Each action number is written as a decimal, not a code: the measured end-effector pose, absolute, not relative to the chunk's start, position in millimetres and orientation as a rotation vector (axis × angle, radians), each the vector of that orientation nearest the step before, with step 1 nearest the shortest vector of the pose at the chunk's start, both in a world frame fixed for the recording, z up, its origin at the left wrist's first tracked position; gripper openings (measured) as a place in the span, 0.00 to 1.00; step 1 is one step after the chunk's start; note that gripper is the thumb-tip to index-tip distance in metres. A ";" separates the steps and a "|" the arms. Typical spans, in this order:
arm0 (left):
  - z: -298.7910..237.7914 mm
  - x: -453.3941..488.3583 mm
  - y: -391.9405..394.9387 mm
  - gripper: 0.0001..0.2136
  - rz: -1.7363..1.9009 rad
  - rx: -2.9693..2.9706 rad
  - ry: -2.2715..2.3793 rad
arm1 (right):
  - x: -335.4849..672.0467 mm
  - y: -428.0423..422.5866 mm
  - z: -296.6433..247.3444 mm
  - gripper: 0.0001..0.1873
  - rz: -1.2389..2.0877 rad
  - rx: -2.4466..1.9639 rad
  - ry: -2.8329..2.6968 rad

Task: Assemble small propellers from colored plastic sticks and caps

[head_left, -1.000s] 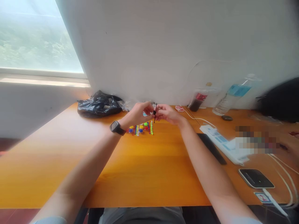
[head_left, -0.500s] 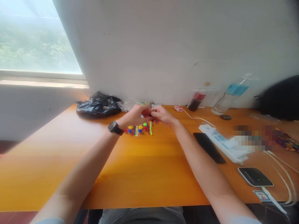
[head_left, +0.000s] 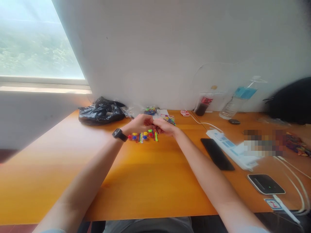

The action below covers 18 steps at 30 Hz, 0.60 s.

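Note:
My left hand point(head_left: 139, 123), with a black watch point(head_left: 119, 134) on its wrist, and my right hand point(head_left: 165, 126) meet low over the orange table point(head_left: 150, 174). The fingers of both are closed in a pinch, tips touching; what they hold is too small to make out. Just below them lies a row of small coloured plastic pieces point(head_left: 143, 136), red, blue, yellow and green. More coloured pieces point(head_left: 151, 111) lie behind the hands near the wall.
A crumpled black plastic bag point(head_left: 102, 110) sits at the back left. A cola bottle point(head_left: 202, 105) and a water bottle point(head_left: 234, 103) stand by the wall. A black phone point(head_left: 217, 153), a white power strip point(head_left: 230, 149), a small black device point(head_left: 266, 183) and cables lie right.
Both hands have come down from above the table to just over the coloured pieces. The small black part seen between the fingers a second ago no longer shows.

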<state>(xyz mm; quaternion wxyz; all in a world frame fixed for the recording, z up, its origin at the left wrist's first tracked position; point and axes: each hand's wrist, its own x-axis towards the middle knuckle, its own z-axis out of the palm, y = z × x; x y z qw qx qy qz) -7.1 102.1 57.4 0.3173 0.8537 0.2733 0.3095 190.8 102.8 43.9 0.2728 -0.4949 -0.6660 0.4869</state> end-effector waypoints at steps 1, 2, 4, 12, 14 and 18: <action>56.6 -8.5 103.6 0.11 0.822 2.252 0.741 | 190.1 104.5 41.5 0.18 1.339 -1.337 -1.746; 56.1 -10.1 105.1 0.11 0.833 2.256 0.763 | 190.1 106.4 39.3 0.18 1.359 -1.340 -1.706; 56.2 -12.9 107.1 0.10 0.851 2.256 0.790 | 192.7 110.9 35.6 0.16 1.322 -1.375 -1.674; 59.4 -2.9 91.8 0.09 0.320 2.273 0.844 | 209.0 122.1 18.7 0.11 1.148 -1.546 -1.860; 58.7 1.9 86.6 0.09 0.239 2.246 0.893 | 206.6 121.7 14.1 0.10 1.134 -1.564 -1.908; 56.0 4.6 83.4 0.12 0.188 2.214 0.991 | 200.8 120.5 9.9 0.10 1.141 -1.569 -1.936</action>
